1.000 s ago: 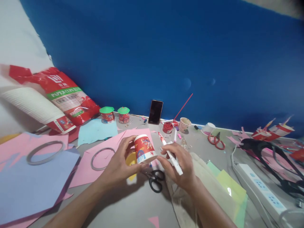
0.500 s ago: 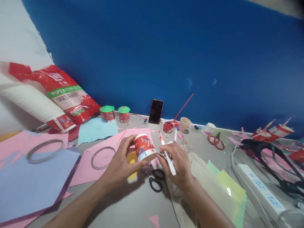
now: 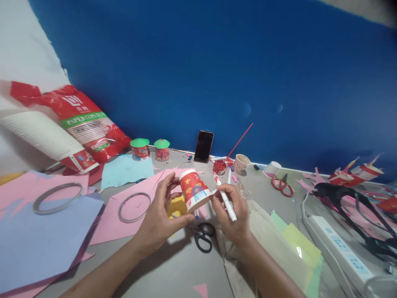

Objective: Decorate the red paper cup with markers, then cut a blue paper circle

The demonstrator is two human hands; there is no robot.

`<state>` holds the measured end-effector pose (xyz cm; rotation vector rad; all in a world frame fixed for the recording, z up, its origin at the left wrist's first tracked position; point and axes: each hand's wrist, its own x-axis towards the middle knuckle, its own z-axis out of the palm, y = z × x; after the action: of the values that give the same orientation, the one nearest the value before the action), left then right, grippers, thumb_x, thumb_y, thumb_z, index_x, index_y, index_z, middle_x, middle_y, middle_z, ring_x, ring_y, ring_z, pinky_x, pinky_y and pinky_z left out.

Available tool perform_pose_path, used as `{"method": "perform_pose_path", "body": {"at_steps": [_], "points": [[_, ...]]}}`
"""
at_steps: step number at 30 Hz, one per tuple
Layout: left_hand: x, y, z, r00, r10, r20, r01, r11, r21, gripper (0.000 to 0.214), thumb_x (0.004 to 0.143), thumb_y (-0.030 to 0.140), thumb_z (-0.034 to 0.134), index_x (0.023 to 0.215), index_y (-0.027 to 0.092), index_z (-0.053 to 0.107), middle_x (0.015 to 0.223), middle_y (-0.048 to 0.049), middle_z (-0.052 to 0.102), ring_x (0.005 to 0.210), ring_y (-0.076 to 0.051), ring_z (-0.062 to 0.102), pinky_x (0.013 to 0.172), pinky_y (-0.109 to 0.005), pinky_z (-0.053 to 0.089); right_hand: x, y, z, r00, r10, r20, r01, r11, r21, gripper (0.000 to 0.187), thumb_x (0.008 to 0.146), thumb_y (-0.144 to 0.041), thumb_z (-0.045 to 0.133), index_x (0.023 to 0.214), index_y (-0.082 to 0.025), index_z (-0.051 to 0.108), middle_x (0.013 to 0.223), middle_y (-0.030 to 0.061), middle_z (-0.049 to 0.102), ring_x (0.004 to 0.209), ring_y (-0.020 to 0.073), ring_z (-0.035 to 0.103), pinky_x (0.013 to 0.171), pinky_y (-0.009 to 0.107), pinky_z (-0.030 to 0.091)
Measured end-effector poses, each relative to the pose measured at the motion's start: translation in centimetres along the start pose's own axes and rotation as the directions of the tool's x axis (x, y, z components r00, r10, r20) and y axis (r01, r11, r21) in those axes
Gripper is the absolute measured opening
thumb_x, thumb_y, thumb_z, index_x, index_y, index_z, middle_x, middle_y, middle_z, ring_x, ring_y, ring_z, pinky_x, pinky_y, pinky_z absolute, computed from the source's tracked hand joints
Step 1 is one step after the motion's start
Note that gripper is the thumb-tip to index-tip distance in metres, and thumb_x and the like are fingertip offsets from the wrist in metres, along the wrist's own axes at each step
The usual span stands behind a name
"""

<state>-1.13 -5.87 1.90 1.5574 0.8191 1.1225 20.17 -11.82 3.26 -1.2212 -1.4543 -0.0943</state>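
Observation:
My left hand (image 3: 159, 215) grips a red printed paper cup (image 3: 194, 188), held upside down and tilted above the table. My right hand (image 3: 233, 213) pinches a white marker pen (image 3: 226, 199) with a red tip, and its fingers also touch the cup's lower rim. Black-handled scissors (image 3: 203, 236) lie on the table just below both hands. A yellow paper piece (image 3: 177, 206) shows behind the left fingers.
Pink sheets (image 3: 130, 207) and a blue sheet (image 3: 40, 236), with tape rings (image 3: 133, 207), lie at left. A bag of paper cups (image 3: 62, 128), two green-lidded cups (image 3: 140, 149), a phone (image 3: 204, 146), red scissors (image 3: 282, 184) and a power strip (image 3: 338, 248) surround the work area.
The cup has been lifted a little and tilted more, its base now pointing up-left. My right hand has shifted the marker closer to the cup's rim.

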Motion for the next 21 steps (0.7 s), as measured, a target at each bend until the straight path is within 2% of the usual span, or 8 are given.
{"method": "perform_pose_path", "body": {"at_steps": [5,9,12,15,16,18,20,21], "points": [[0.0,0.0,0.3,1.0,0.002,0.006,-0.002,1.0,-0.03,0.105,0.074,0.043,0.099,0.161,0.034,0.042,0.175,-0.0164,0.039,0.162,-0.044,0.043,0.127,-0.064,0.046,-0.4,-0.5,0.8,0.947,0.314,0.063,-0.321,0.931,0.176,0.013,0.09,-0.026,0.074,0.101,-0.024,0.067,0.08,-0.002,0.072,0.065,0.0169,0.069,0.061,0.028,0.054],[-0.1,0.0,0.1,0.999,-0.046,0.011,0.047,0.989,-0.139,0.103,0.077,0.042,0.096,0.163,0.034,0.041,0.17,-0.017,0.047,0.151,-0.042,0.056,0.12,-0.063,0.052,0.3,0.0,0.5,0.887,0.458,0.05,-0.458,0.863,0.212,0.024,0.084,-0.035,0.081,0.101,-0.023,0.069,0.081,-0.0004,0.074,0.069,0.019,0.069,0.066,0.031,0.054],[-0.1,0.5,-0.2,0.999,-0.053,0.009,0.054,0.976,-0.21,0.089,0.082,0.037,0.092,0.158,0.032,0.046,0.146,-0.0131,0.065,0.128,-0.033,0.07,0.109,-0.055,0.06,1.5,0.8,-0.4,0.827,0.561,0.032,-0.549,0.794,0.263,0.031,0.077,-0.038,0.088,0.097,-0.023,0.069,0.08,-0.0006,0.072,0.069,0.0187,0.065,0.065,0.03,0.051],[-0.3,1.0,-0.3,0.996,-0.024,0.084,0.043,0.97,-0.239,0.072,0.094,0.032,0.08,0.156,0.03,0.045,0.109,-0.0046,0.075,0.103,-0.026,0.077,0.096,-0.048,0.065,2.8,1.8,-1.5,0.764,0.639,0.089,-0.609,0.667,0.429,0.039,0.069,-0.039,0.093,0.096,-0.023,0.069,0.076,-0.0028,0.07,0.067,0.0164,0.06,0.063,0.028,0.046],[-0.3,1.1,-0.3,0.994,-0.001,0.11,0.026,0.975,-0.222,0.068,0.097,0.031,0.076,0.156,0.029,0.045,0.101,-0.0023,0.074,0.097,-0.025,0.077,0.093,-0.047,0.066,3.1,2.1,-1.8,0.745,0.653,0.139,-0.628,0.614,0.478,0.041,0.065,-0.038,0.095,0.094,-0.023,0.069,0.072,-0.0042,0.068,0.064,0.0152,0.057,0.062,0.028,0.044],[-0.5,1.0,-0.5,0.99,0.057,0.125,-0.043,0.993,-0.111,0.062,0.1,0.026,0.071,0.156,0.031,0.046,0.1,-0.0014,0.073,0.094,-0.023,0.078,0.09,-0.045,0.067,3.7,2.6,-2.4,0.699,0.671,0.248,-0.683,0.522,0.511,0.043,0.058,-0.035,0.097,0.089,-0.022,0.069,0.068,-0.0051,0.067,0.061,0.0142,0.054,0.06,0.027,0.041],[-0.4,0.7,-0.9,0.979,0.178,0.097,-0.187,0.977,0.099,0.062,0.101,0.02,0.069,0.157,0.034,0.048,0.114,-0.0039,0.072,0.101,-0.023,0.077,0.094,-0.045,0.068,4.1,3.0,-2.9,0.652,0.676,0.343,-0.739,0.464,0.489,0.043,0.052,-0.032,0.098,0.083,-0.022,0.069,0.064,-0.0056,0.065,0.058,0.013,0.052,0.058,0.026,0.038],[-0.3,0.5,-1.1,0.96,0.265,0.088,-0.278,0.934,0.222,0.065,0.101,0.016,0.068,0.158,0.037,0.049,0.122,-0.005,0.071,0.108,-0.024,0.076,0.097,-0.046,0.068,4.2,3.1,-3.1,0.631,0.672,0.388,-0.762,0.443,0.472,0.043,0.051,-0.031,0.098,0.082,-0.022,0.07,0.064,-0.0054,0.065,0.058,0.0128,0.051,0.057,0.026,0.037]]}}
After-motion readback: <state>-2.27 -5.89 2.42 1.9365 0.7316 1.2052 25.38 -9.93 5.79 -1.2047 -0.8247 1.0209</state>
